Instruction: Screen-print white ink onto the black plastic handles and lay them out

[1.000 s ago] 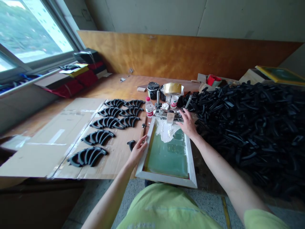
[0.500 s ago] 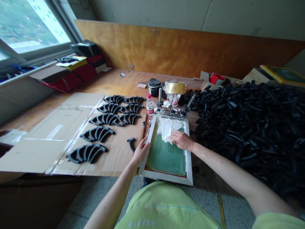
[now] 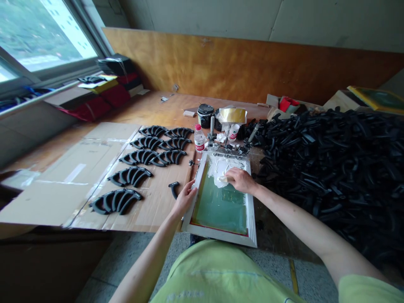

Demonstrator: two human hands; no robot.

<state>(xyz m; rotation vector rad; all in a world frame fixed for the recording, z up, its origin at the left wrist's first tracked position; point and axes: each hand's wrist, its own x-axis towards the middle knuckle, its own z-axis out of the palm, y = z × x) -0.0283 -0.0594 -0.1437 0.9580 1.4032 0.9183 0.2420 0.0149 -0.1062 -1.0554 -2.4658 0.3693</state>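
Observation:
A silk-screen frame with green mesh lies in front of me, its far part smeared with white ink. My right hand is closed on a small pale squeegee, mostly hidden by the fingers, over the inked part of the mesh. My left hand grips the left edge of the frame. Just left of that hand, a single curved black plastic part lies on the cardboard. The far end of the frame meets a metal clamp assembly.
Rows of curved black parts cover the cardboard on the left. A big heap of black parts fills the right side. Behind the frame stand a red-capped bottle, a black tub, a paper cup and a tape roll.
My right hand has shifted slightly and turned, so the squeegee shows more clearly. The left hand stays at the frame's edge. The view has moved a little.

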